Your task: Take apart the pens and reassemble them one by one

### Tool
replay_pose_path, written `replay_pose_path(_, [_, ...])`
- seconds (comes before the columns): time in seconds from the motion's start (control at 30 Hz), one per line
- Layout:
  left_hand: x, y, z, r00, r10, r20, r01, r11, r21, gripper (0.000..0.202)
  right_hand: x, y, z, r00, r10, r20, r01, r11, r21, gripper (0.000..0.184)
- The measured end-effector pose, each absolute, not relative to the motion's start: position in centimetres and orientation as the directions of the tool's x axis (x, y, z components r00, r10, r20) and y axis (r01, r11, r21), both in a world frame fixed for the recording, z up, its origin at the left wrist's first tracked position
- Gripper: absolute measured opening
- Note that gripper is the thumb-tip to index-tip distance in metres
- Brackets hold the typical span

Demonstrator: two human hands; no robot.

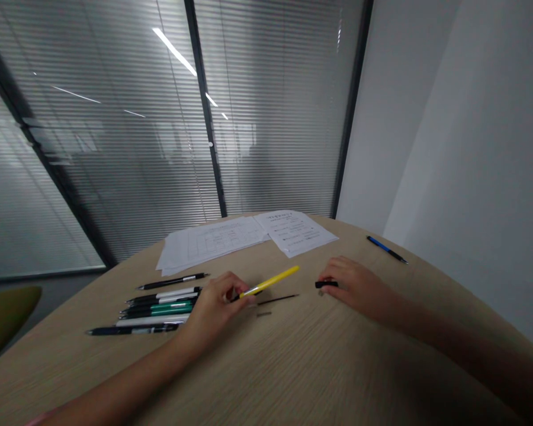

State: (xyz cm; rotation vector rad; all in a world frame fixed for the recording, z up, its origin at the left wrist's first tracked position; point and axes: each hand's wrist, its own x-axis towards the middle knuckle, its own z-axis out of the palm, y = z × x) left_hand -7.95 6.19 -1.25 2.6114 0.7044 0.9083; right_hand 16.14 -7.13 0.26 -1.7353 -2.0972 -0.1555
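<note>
Pinched in my left hand is a yellow pen barrel, tilted up to the right above the table. My right hand has its fingers closed on a short black pen grip, held low, apart from the barrel. Beneath the barrel lies a thin dark pen refill. A small spring rests just nearer to me. Left of my left hand, several pens lie side by side, black, white and green, their right ends partly hidden by that hand.
Printed sheets lie toward the table's far edge, with another sheet overlapping on the right. A blue and black pen lies near the right edge. Beyond the wooden table stand a blinded glass partition and a white wall; a green chair is at left.
</note>
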Motion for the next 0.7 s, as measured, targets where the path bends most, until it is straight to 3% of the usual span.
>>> replay_pose_path(0.13, [-8.0,6.3,-1.1,0.643,0.562,0.520,0.333,-0.817,0.471,0.009,14.8,-6.5,-2.8,-0.158,0.895,0.416,0.952,0.249,-0.175,0.011])
replay_pose_path(0.3, [-7.9,5.6,-1.5,0.722,0.476,0.502,0.317,-0.873,0.370,0.003,13.8,-6.5,-4.8,-0.179,0.896,0.406,0.955,0.258,-0.149,0.014])
replay_pose_path(0.4, [-7.8,5.4,-1.5,0.766,0.415,0.491,0.314,-0.908,0.277,0.004,14.2,-6.5,-4.6,-0.108,0.899,0.424,0.930,0.242,-0.277,0.024])
replay_pose_path(0.47, [-7.9,5.4,-1.3,0.784,0.361,0.505,0.306,-0.933,0.191,0.006,14.2,-6.5,-3.9,0.019,0.905,0.425,0.849,0.210,-0.485,0.031])
replay_pose_path(0.53, [-8.0,5.2,-0.7,0.806,0.280,0.522,0.279,-0.957,0.082,0.006,13.9,-6.7,-2.9,0.184,0.929,0.321,0.627,0.141,-0.766,0.031])
replay_pose_path(0.6, [-8.4,4.8,0.3,0.832,0.172,0.528,0.234,-0.971,-0.054,0.004,13.2,-7.1,-1.8,0.260,0.962,0.089,0.248,0.022,-0.968,0.029])
replay_pose_path(0.63, [-8.6,4.5,0.8,0.838,0.108,0.536,0.217,-0.965,-0.146,0.005,12.8,-7.4,-1.3,0.228,0.973,-0.041,0.047,-0.054,-0.997,0.030])
replay_pose_path(0.7, [-9.1,3.9,1.8,0.859,-0.029,0.511,0.173,-0.924,-0.342,0.015,11.9,-7.8,-0.7,0.130,0.962,-0.241,-0.257,-0.202,-0.945,0.033])
